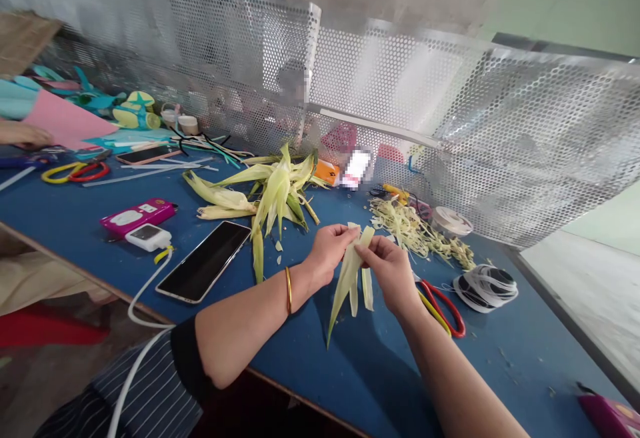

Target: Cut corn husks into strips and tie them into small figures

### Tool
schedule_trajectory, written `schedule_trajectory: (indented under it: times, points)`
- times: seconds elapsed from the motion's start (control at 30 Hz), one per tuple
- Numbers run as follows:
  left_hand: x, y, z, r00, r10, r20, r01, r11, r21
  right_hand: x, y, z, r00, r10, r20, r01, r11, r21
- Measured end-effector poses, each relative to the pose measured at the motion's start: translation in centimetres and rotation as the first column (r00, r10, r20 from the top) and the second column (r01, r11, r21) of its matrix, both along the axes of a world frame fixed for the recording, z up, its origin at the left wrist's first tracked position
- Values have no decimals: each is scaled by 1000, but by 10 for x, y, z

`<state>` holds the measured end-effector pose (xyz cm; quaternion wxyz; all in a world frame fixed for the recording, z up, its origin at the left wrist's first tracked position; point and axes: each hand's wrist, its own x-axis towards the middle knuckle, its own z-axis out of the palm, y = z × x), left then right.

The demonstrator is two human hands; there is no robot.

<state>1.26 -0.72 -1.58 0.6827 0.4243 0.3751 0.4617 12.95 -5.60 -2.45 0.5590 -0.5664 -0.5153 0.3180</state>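
Note:
A pale corn husk (346,279), partly split into strips, hangs between my two hands above the blue table. My left hand (332,246) pinches its upper end between thumb and fingers. Close beside it, my right hand (386,263) grips the husk near a narrow strip (367,288). Behind my left hand lies a heap of corn husks (280,188), some greenish. Past my right hand sits a pile of shredded husk (405,225). Scissors with red and yellow handles (443,308) rest partly hidden by my right hand.
A black-screened phone (204,261), a purple device (139,217) and a white cable (143,291) are on the left. A spool of white cord (486,288) stands right. Perforated metal panels (380,78) line the back. Another person's hand (25,135) is at far left by pink sheets.

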Motion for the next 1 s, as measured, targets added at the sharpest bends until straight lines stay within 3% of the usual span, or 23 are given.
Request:
schedule_trajectory:
  times: [0.3, 0.43, 0.53, 0.63, 0.73, 0.87, 1.0]
  points:
    - [2, -4, 0, 996, -76, -46, 76, 997, 14, 0, 0, 4, 990, -133, -48, 136, 988, 67]
    - [3, -5, -2, 997, -46, -63, 49, 998, 50, -1, -2, 3, 970, -210, 120, 192, 971, 141]
    - [3, -3, -3, 998, -28, -60, 32, 997, 64, -1, -7, 4, 911, -278, 305, 209, 948, 240]
    - [3, -1, -6, 998, -13, -55, 17, 998, 67, -1, -10, 4, 864, -325, 385, 210, 927, 311]
    - [4, 1, -8, 999, 18, -40, -15, 997, 70, -2, -8, 2, 913, -276, 300, 190, 939, 286]
    - [4, 3, -10, 997, 72, -17, -70, 993, 99, -6, -4, -2, 994, -86, 63, 80, 992, 101]
    - [3, 2, -9, 999, 21, -26, -19, 998, 54, -8, -3, -3, 997, -76, -29, 78, 996, 50]
